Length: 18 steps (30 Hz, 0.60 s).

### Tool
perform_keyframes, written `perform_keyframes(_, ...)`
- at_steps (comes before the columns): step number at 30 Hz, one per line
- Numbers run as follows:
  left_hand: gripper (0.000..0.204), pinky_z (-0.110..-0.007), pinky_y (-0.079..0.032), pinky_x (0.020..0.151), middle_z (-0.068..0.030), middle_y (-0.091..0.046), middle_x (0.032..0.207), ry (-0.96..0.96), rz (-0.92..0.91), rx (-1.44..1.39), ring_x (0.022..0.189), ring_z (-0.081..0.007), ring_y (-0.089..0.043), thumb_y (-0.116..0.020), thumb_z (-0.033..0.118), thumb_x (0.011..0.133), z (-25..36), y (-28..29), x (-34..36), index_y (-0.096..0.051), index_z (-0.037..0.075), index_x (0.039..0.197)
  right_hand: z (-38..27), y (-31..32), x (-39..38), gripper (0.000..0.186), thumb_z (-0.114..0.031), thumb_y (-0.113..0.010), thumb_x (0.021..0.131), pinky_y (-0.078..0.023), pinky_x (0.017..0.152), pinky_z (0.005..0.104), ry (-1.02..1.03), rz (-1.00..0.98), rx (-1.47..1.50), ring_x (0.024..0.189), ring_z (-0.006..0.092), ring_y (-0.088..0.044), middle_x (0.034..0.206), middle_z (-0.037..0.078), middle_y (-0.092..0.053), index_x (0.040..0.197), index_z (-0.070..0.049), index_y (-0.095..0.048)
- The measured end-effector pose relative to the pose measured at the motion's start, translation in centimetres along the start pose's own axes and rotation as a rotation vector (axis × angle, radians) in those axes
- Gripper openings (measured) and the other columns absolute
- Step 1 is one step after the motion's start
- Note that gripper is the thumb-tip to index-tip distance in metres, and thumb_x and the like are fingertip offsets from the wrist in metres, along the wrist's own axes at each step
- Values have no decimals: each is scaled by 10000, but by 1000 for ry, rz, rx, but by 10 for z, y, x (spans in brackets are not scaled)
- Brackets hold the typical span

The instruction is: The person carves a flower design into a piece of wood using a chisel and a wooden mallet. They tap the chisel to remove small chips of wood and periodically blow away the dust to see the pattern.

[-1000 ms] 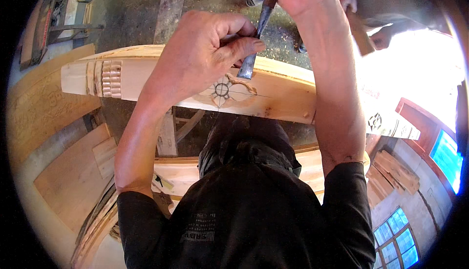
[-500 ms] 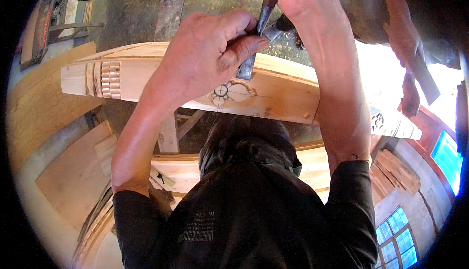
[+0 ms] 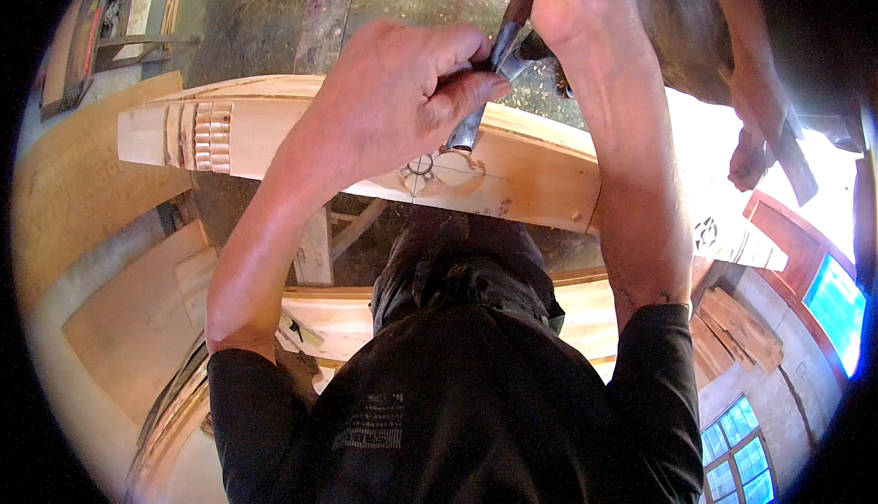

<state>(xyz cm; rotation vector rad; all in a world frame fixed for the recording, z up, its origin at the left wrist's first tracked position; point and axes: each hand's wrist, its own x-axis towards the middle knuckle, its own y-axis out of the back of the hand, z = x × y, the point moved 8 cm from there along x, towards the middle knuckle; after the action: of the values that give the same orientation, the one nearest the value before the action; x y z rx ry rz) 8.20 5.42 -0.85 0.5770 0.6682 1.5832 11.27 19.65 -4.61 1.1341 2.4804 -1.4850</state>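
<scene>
A gouge (image 3: 467,129) with a dark wooden handle slants over the carved board, its metal tip down at the wood. My left hand (image 3: 389,97) is closed around the gouge's metal shank, thumb and fingers pinching it low down. Higher up, my right hand (image 3: 585,5) grips the handle; part of that hand is cut off by the upper edge. The long pale wooden board (image 3: 544,175) lies crosswise under both hands. Beside the gouge tip is a carved and pencilled motif (image 3: 421,167) with a small ring. Rows of rounded notches (image 3: 213,136) mark the board's left end.
Another person's hand (image 3: 759,106) holds a flat tool (image 3: 797,170) at the right, near the board's far end. A second pale board (image 3: 343,326) lies close to my body. Wood pieces (image 3: 736,335) rest by the right wall, and chips dot the floor.
The gouge has turned a little and its tip sits slightly farther right. My right hand has shifted slightly to the right. The other person's lower hand has moved up and left.
</scene>
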Motion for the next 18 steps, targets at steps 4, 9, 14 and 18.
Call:
perform_keyframes(4, 203, -281, -534, 569, -76, -707, 707, 30, 13, -258, 616, -130, -693, -670, 204, 1016, 0, 2, -3, -688, 8, 970, -16, 6, -2, 483, -526, -477, 1080, -242, 381, 256, -14, -128, 154, 398, 100, -293, 616, -11, -412, 772, -158, -418)
perform_keyframes(9, 222, -256, -545, 581, -67, -705, 738, 195, 75, -364, 633, -101, -674, -567, 193, 1079, -6, 12, -5, -683, 2, 1075, -12, 4, -27, 468, -522, -507, 1073, -250, 377, 252, 42, 153, 60, 433, 100, -370, 632, -29, -444, 793, -150, -458)
perform_keyframes(14, 224, -283, -531, 568, -72, -688, 743, 263, 326, -495, 633, -107, -657, -559, 184, 1078, -31, 9, -14, -663, -13, 1063, -9, -41, -75, 569, -598, -425, 1071, -252, 400, 261, -13, -75, -50, 465, 110, -391, 675, 3, -433, 803, -97, -463)
perform_keyframes(18, 304, -334, -506, 611, -74, -653, 740, 56, 398, -387, 682, -116, -574, -578, 207, 1051, -21, 22, -25, -584, -41, 874, 1, -74, -131, 665, -654, -447, 1047, -260, 359, 280, 49, -275, -264, 350, 128, -380, 524, 66, -482, 702, -85, -479)
